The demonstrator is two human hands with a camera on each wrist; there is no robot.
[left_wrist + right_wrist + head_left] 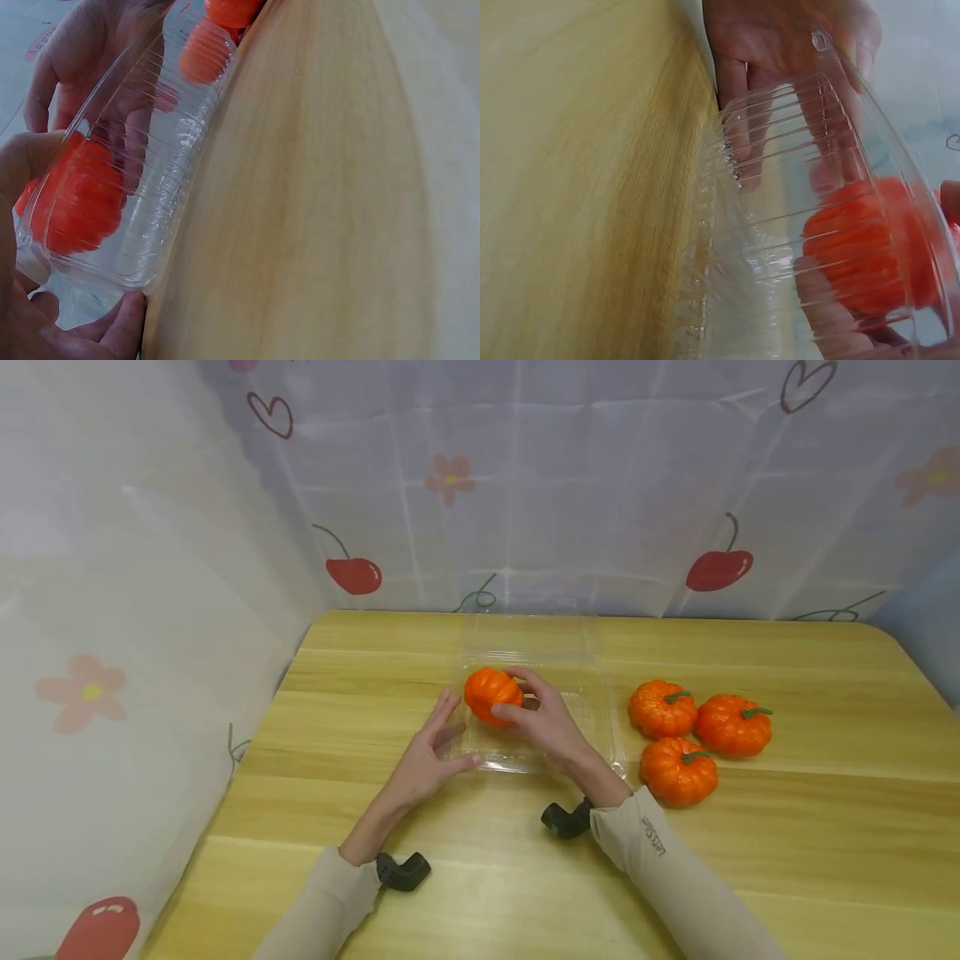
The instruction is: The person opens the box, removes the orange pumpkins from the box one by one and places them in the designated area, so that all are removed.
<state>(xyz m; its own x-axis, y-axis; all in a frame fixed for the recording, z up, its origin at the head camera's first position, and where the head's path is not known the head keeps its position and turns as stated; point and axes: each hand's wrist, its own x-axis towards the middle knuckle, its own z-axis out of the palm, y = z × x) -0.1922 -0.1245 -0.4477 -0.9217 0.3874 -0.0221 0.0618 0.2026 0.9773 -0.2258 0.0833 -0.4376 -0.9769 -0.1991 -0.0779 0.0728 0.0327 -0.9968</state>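
A clear plastic clamshell box (611,727) sits on the table, its lid (528,635) folded back toward the wall. My right hand (551,722) grips a small orange toy pumpkin (487,693) over the left part of the box, thumb in front and fingers behind. In the left wrist view the pumpkin (82,199) shows through the ribbed wall. My left hand (423,764) stands at the box's left front corner, fingers extended along the side and thumb by the front edge. Its fingertips are right at the corner in the left wrist view.
Three more orange toy pumpkins with green stems, one at the back left (662,710), one at the right (733,727) and one in front (678,772), cluster right of the box. Behind the wooden table (825,843) hangs a patterned curtain (570,510).
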